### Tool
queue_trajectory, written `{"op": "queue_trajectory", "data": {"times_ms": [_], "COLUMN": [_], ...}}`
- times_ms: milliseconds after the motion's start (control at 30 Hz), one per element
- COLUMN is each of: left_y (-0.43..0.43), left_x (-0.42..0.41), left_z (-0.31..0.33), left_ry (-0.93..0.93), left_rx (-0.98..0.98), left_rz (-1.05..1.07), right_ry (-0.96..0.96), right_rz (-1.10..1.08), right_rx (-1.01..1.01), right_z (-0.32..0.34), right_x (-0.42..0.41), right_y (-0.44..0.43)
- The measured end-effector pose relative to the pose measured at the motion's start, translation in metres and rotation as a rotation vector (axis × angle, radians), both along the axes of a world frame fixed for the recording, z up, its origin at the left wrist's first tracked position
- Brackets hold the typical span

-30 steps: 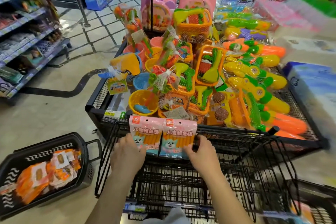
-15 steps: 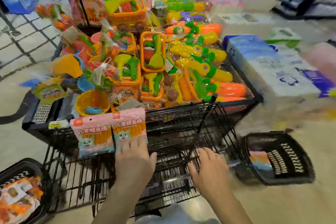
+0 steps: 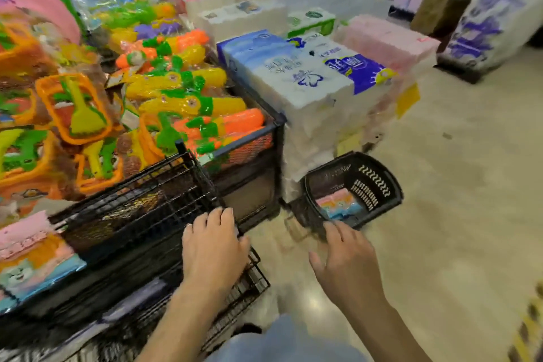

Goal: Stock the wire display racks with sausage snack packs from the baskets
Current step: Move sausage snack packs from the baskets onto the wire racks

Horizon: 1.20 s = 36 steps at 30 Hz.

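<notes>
Left grip [image 3: 213, 250]: fingers straight and together, holding nothing, laid flat on the right end of the black wire rack [image 3: 141, 185].

Right grip [image 3: 348, 267]: fingers spread apart, empty, in the air over the glossy beige floor [image 3: 455, 185], near the rim of a black slotted plastic basket [image 3: 382, 182].

In the basket: flat, glossy snack packs [image 3: 338, 203], pink over blue.

Far left in the rack: racked pack [image 3: 32, 256], with pink header, orange sticks and a cartoon animal on blue. Print too blurred to read.

Behind: film-wrapped yellow and orange water guns [image 3: 194, 106].

Beside them: soft tissue bales [image 3: 308, 76], blue lettering illegible.
</notes>
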<state>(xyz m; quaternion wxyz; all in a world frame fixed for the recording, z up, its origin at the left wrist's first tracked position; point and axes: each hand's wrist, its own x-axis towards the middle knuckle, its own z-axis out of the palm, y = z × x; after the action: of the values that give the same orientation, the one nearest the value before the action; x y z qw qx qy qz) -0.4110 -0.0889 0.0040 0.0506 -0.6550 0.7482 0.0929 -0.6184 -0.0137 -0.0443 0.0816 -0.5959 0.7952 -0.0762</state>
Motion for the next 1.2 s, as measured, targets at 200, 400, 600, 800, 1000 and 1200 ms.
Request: {"op": "queue_trajectory", "data": {"times_ms": [200, 400, 600, 800, 1000, 1200], "left_y": [0.002, -0.031, -0.101, -0.182, -0.248, -0.277], "left_x": [-0.106, -0.188, -0.276, -0.355, -0.403, -0.444], "left_z": [-0.001, -0.011, -0.034, -0.043, -0.065, -0.111], "left_ry": [-0.028, 0.011, 0.028, 0.031, 0.003, -0.1], "left_rx": [0.067, 0.118, 0.124, 0.102, 0.168, 0.251], "left_rz": [-0.16, -0.246, -0.301, -0.343, -0.245, -0.116], "right_ry": [0.01, -0.022, -0.029, -0.027, -0.059, -0.101], "right_rz": [-0.162, -0.284, -0.327, -0.333, -0.301, -0.151], "right_rx": [0.058, 0.017, 0.087, 0.205, 0.277, 0.32], "right_z": [0.007, 0.005, -0.011, -0.025, -0.034, -0.07], "right_x": [-0.102, -0.172, -0.239, -0.296, -0.36, -0.428], "right_y": [0.014, -0.004, -0.049, -0.102, -0.169, -0.247]}}
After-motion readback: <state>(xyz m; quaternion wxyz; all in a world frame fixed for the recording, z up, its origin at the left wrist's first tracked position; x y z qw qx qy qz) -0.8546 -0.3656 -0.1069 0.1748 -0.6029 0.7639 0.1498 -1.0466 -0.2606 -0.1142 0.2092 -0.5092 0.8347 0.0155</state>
